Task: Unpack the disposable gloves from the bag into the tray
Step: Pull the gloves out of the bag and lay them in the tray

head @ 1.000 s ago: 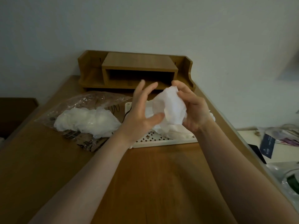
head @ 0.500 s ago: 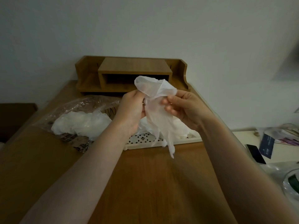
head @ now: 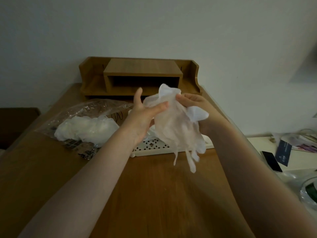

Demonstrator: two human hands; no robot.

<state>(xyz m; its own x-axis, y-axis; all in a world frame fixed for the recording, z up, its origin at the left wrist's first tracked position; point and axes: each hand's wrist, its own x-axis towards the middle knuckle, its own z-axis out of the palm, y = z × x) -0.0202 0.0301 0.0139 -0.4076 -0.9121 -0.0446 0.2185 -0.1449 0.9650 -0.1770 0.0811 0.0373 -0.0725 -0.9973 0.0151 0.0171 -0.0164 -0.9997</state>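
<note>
Here, line by line:

Writing: dark print on the bag (head: pixel 82 115) near its front edge and black marks beside the tray (head: pixel 154 146), too blurred to read; pale print on the dark blue card (head: pixel 283 154) at right, also unreadable.

Bag: clear crinkled plastic, lying on the wooden desk (head: pixel 154 194) left of the tray, mouth toward the tray; holds a white heap of gloves (head: pixel 87 128).

Tray: white, with a lattice of small cut-outs in its wall, on the desk in front of the wooden shelf unit (head: pixel 139 74); mostly hidden behind the hands; something white inside, cannot tell how much.

Glove in hand (head: pixel 175 126): thin, see-through white, held up above the tray's front edge, cuff up, fingers dangling down past the tray toward the desk.

Left hand (head: pixel 142 114): palm turned inward, thumb pressed against the upper left of the glove, forefinger straight and pointing up; not curled round anything.

Right hand (head: pixel 193 107): fingers curled, pinching the glove's top edge, a fold of the film sticking out below the wrist.

Side surface at right: a black phone (head: pixel 271 161) just beside the dark blue card; more clear plastic wrapping (head: pixel 307 191) at the lower right corner.
</note>
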